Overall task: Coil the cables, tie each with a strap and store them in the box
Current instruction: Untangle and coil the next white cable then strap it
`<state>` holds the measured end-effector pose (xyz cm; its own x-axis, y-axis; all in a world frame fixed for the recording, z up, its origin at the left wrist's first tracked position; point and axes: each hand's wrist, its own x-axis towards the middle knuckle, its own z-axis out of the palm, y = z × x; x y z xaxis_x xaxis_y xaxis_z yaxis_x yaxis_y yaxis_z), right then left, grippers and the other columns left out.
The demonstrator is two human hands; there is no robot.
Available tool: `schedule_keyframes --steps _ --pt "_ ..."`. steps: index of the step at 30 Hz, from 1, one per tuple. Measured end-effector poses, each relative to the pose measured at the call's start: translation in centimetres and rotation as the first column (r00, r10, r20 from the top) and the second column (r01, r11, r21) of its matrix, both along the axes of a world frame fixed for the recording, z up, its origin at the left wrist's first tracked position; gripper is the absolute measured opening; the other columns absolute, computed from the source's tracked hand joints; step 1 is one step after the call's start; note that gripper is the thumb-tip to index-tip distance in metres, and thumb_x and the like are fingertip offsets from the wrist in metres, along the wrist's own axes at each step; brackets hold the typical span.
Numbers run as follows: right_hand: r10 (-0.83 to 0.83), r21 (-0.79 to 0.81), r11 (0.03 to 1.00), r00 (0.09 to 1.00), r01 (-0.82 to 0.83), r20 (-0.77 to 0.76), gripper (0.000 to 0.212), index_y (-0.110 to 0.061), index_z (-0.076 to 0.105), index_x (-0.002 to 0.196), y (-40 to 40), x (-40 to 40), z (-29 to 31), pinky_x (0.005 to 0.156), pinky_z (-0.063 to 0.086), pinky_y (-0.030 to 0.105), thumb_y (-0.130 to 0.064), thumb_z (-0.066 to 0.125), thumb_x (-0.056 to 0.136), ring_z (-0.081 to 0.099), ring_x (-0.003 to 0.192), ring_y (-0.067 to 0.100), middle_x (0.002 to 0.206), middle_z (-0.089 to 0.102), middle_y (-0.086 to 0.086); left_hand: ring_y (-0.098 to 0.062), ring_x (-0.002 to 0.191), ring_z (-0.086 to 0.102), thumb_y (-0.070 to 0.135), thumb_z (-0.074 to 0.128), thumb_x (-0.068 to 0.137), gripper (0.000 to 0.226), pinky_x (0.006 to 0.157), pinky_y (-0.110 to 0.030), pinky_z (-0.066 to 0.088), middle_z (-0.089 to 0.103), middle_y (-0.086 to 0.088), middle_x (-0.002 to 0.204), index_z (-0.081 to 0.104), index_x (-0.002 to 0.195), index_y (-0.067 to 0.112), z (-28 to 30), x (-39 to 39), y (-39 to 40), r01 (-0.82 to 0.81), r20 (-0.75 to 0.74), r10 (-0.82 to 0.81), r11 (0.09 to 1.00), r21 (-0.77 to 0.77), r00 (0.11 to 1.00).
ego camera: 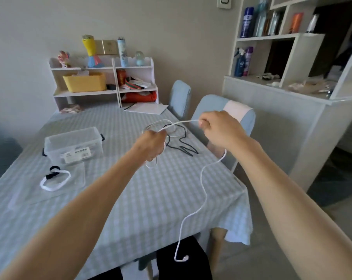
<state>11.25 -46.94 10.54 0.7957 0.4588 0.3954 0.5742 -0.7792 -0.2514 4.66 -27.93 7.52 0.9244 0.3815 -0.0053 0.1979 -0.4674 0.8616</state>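
**White cable held between two hands above the tabletop**

The left hand [152, 145] is curled around several loops of the white cable [203, 184], which hang below its fingers. From that hand a taut run of cable rises up and to the right to the right hand [217, 130], which pinches it between thumb and fingers. Below the right hand the free length drops in loose bends past the edge of the tabletop [130, 199], its long axis near vertical and its plug end pointing right at the bottom. Beyond the left hand a black cable [183, 144] lies uncoiled on the tabletop. To the left of the left hand stands the clear box [74, 144], open, with its lid [49, 190] lying nearer the viewer. A coiled white cable [54, 181] tied with a black strap [52, 175] rests on that lid.
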Motion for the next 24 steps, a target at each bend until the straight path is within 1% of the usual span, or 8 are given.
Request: schedule_keyframes --steps 3,7,11,14,16,19,22,24 --pt "-0.058 0.032 0.998 0.996 0.056 0.061 0.024 -0.018 0.066 0.095 -2.2 1.2 2.8 0.070 0.044 0.037 -0.019 0.043 0.100 0.059 0.095 0.036 0.100 0.067 0.011 -0.017 0.038 0.032 0.029 0.044 0.093 0.039 0.043 -0.021 0.024 0.044 -0.005 0.047 0.048 0.060 0.010 2.1 2.7 -2.4 0.007 0.017 -0.006 0.999 -0.035 1.000" --pt "-0.136 0.047 0.990 0.986 0.132 0.098 0.025 -0.019 0.067 0.109 -5.8 2.5 5.0 0.072 0.041 0.035 -0.028 0.044 0.104 0.060 0.099 0.034 0.106 0.067 0.011 -0.013 0.032 0.024 0.023 0.041 0.096 0.033 0.040 -0.018 0.018 0.038 -0.004 0.046 0.042 0.065 0.013 4.7 5.8 -5.8 0.029 0.037 -0.024 0.989 -0.144 0.999" --pt "-0.115 0.055 0.992 0.993 0.117 -0.027 0.032 -0.013 0.062 0.095 -7.8 3.1 2.2 0.077 0.050 0.041 -0.035 0.040 0.104 0.060 0.093 0.031 0.100 0.066 0.009 -0.012 0.029 0.024 0.022 0.042 0.099 0.040 0.038 -0.015 0.018 0.037 -0.001 0.038 0.038 0.059 0.014 3.9 7.5 -7.6 0.049 0.032 -0.041 0.954 -0.297 0.999" --pt "-0.098 0.038 0.993 0.975 0.108 -0.198 0.034 -0.014 0.055 0.086 -8.5 3.5 -2.3 0.069 0.043 0.036 -0.036 0.037 0.105 0.058 0.085 0.028 0.098 0.064 0.010 -0.014 0.030 0.029 0.025 0.045 0.097 0.038 0.039 -0.015 0.021 0.039 -0.003 0.042 0.041 0.061 0.015 1.0 7.7 -8.0 0.050 -0.012 -0.057 0.947 -0.316 0.998" --pt "-0.098 0.020 0.994 0.965 0.106 -0.243 0.032 -0.017 0.052 0.082 -8.9 3.6 -4.6 0.067 0.040 0.036 -0.035 0.038 0.105 0.058 0.085 0.028 0.092 0.059 0.006 -0.014 0.027 0.028 0.031 0.049 0.097 0.043 0.038 -0.014 0.020 0.036 -0.003 0.042 0.036 0.058 0.017 -0.5 7.8 -7.5 0.007 -0.053 -0.028 0.935 -0.354 0.998" --pt "-0.169 -0.007 0.985 0.965 0.171 -0.199 0.033 -0.016 0.064 0.097 -9.3 4.0 -7.0 0.071 0.039 0.034 -0.040 0.041 0.103 0.056 0.095 0.029 0.090 0.050 0.001 -0.015 0.034 0.023 0.035 0.055 0.095 0.048 0.042 -0.018 0.017 0.034 0.000 0.039 0.033 0.056 0.019 -2.1 7.7 -6.7 -0.066 -0.103 0.028 0.919 -0.389 0.994" --pt "-0.327 -0.049 0.945 0.942 0.324 -0.074 0.048 -0.012 0.071 0.102 -8.9 4.6 -8.1 0.079 0.043 0.038 -0.053 0.044 0.099 0.056 0.104 0.031 0.102 0.060 0.008 -0.013 0.036 0.021 0.034 0.054 0.096 0.043 0.040 -0.014 0.015 0.034 0.001 0.039 0.033 0.061 0.020 -2.9 7.7 -6.4 -0.096 -0.104 0.056 0.893 -0.440 0.993" --pt "-0.373 -0.062 0.927 0.928 0.371 -0.027 0.049 -0.010 0.071 0.101 -8.3 5.0 -8.7 0.085 0.043 0.040 -0.051 0.043 0.100 0.056 0.108 0.033 0.105 0.064 0.010 -0.011 0.034 0.022 0.031 0.054 0.097 0.041 0.038 -0.013 0.014 0.033 0.001 0.045 0.033 0.063 0.021 -3.1 7.7 -6.4 -0.100 -0.087 0.065 0.867 -0.489 0.994"
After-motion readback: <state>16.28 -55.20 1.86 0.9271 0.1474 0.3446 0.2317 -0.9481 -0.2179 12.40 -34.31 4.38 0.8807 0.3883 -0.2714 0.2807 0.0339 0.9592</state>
